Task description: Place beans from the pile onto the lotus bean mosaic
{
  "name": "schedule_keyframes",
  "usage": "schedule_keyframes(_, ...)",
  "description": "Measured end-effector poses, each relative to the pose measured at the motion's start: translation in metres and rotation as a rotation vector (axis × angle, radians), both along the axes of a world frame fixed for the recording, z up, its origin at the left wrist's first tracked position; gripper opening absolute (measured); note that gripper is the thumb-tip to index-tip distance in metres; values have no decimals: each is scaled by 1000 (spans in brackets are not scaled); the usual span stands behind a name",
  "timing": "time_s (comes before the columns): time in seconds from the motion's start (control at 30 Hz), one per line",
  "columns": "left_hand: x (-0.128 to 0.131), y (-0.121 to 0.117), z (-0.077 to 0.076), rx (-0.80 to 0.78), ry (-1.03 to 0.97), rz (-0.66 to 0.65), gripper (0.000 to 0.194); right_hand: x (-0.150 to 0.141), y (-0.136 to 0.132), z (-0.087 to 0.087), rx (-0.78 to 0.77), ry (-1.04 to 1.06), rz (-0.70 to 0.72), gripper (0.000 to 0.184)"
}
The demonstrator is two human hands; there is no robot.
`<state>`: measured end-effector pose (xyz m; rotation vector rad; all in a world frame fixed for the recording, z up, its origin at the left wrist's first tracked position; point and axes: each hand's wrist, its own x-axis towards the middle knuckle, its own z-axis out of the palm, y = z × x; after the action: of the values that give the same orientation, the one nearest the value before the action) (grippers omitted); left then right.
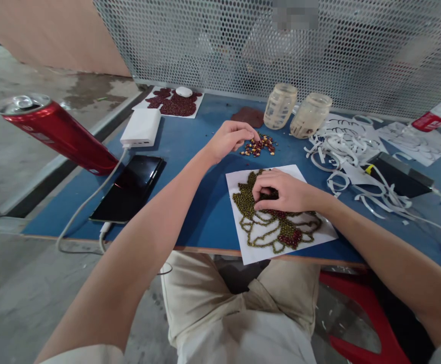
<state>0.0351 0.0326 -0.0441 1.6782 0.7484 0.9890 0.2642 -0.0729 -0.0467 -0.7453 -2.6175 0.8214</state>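
Note:
My left hand (231, 140) reaches to a small pile of dark red and yellow kernels (259, 145). Its fingers are curled together, with the tips at the pile's edge; whatever they hold is too small to make out. My right hand (283, 191) rests over a white sheet (248, 255) near the table's front edge. On that sheet, a flower-like picture (245, 198) is laid out in small green beans, with some dark red ones and several bare white outlined areas. The right fingers are bent in, thumb near the index finger, over the green beans. Anything between them is hidden.
Two cloudy jars (280, 106) stand behind the kernels. White paper strips (351, 151) and a black device (400, 174) lie right. Left are a red can (61, 134), a white power bank (141, 127) and a phone (128, 188). Behind is a red-bean picture (177, 105) by a perforated panel (205, 45).

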Motion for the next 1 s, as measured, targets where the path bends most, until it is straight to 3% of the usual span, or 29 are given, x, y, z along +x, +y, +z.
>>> schedule_keyframes(0.3,0,1,-3,32,-7,20,14,-3,-3,-1,-29,12,-62,27)
schedule_keyframes(0.47,0,3,-1,4,-58,110,13,0,-6,9,-16,366,-330,35)
schedule_keyframes(0.57,-2,6,0,12,-43,189,16,5,-4,9,82,364,-385,34)
schedule_keyframes(0.67,-4,6,-1,129,148,324,19,9,1,6,240,224,-309,29)
schedule_keyframes(0.77,-6,5,-3,329,459,440,17,11,4,3,320,138,-166,25)
schedule_keyframes(0.87,-8,5,-6,410,696,444,19,12,7,1,319,98,-102,23)
schedule_keyframes(1.0,-10,7,-7,406,864,406,29,12,9,0,310,68,-76,23)
